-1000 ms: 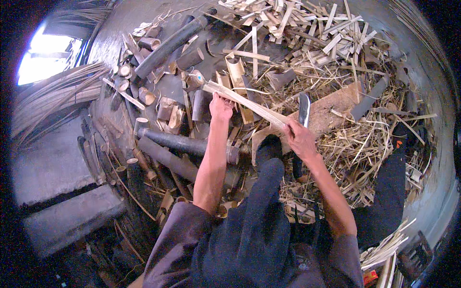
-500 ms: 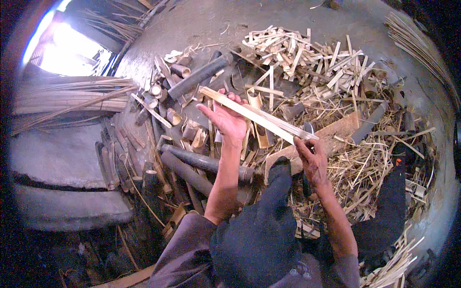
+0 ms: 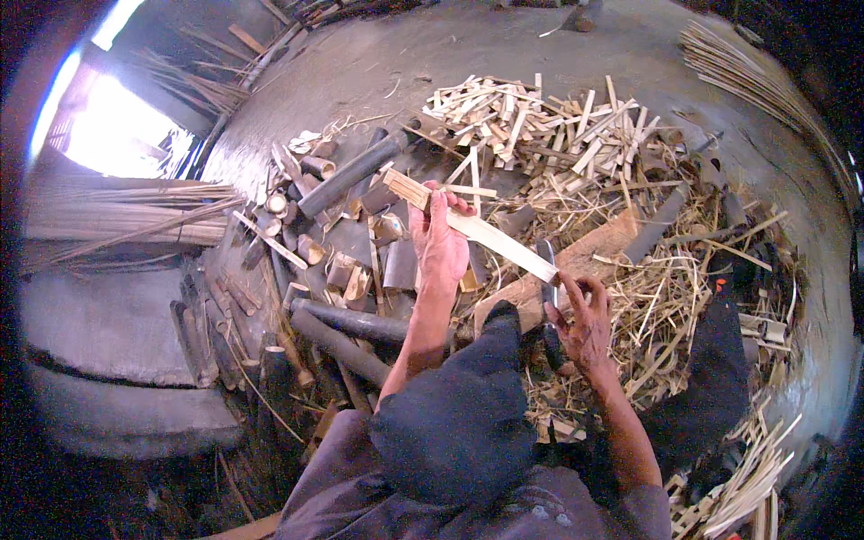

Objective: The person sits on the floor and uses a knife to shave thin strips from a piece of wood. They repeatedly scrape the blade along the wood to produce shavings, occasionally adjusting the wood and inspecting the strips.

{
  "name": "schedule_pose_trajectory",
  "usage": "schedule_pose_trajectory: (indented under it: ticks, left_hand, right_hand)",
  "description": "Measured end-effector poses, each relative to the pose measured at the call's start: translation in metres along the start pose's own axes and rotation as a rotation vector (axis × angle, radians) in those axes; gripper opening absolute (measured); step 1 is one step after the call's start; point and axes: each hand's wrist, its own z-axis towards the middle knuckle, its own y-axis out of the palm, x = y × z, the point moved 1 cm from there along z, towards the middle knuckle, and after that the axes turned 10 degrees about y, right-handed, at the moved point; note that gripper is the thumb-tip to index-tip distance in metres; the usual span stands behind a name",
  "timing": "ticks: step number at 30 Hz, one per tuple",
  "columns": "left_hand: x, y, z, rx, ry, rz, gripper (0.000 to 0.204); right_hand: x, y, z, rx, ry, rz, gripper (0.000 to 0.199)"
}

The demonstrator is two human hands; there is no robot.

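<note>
A pale bamboo strip (image 3: 506,243), apparently layered at its upper-left end, is held aslant above the littered floor (image 3: 360,85). The left grip (image 3: 441,250) is closed around it nearer that end, thumb across the upper face; a short piece juts out past the hand on the left, and the longer part slopes down to the right. The right grip (image 3: 587,328) is just below the lower end, fingers spread and thumb apart from the index finger, whose tip meets or nearly meets the strip; contact is unclear.

Just behind the lower end stands a curved blade (image 3: 544,247), partly covered by the strip. Beyond it lies a broad brown board (image 3: 605,236), with tangled shavings (image 3: 661,328) to its right. Farther out, a heap of short pale slats (image 3: 531,121) fills the upper middle. Dark bamboo tubes (image 3: 355,173) lie to the left, and long bundled strips (image 3: 126,216) near the left edge.
</note>
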Motion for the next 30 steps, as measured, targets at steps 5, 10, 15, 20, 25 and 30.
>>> schedule_pose_trajectory:
  ticks: [5,10,15,20,25,30]
  left_hand:
    - [-0.016,-0.004,-0.002,0.001,-0.095,-0.030,0.022]
    - [-0.034,-0.005,-0.009,-0.004,-0.172,-0.055,0.015]
    - [-0.037,-0.001,-0.020,-0.012,-0.157,0.082,0.015]
    - [-0.045,0.019,-0.046,-0.177,-0.353,0.013,0.021]
    - [-0.042,0.034,-0.064,-0.208,-0.431,0.038,0.023]
    - [-0.041,0.015,-0.057,-0.198,-0.440,-0.020,0.026]
  right_hand:
    - [0.009,-0.004,-0.012,0.045,0.013,-0.149,0.052]
    - [0.021,-0.017,-0.021,0.156,0.056,-0.078,0.048]
    - [0.006,-0.030,-0.030,0.214,0.093,-0.110,0.043]
    - [-0.023,-0.021,0.011,0.082,0.220,0.323,0.037]
    - [-0.037,-0.018,0.043,-0.090,0.427,0.786,0.033]
    - [-0.008,-0.010,0.038,0.105,0.566,0.957,0.029]
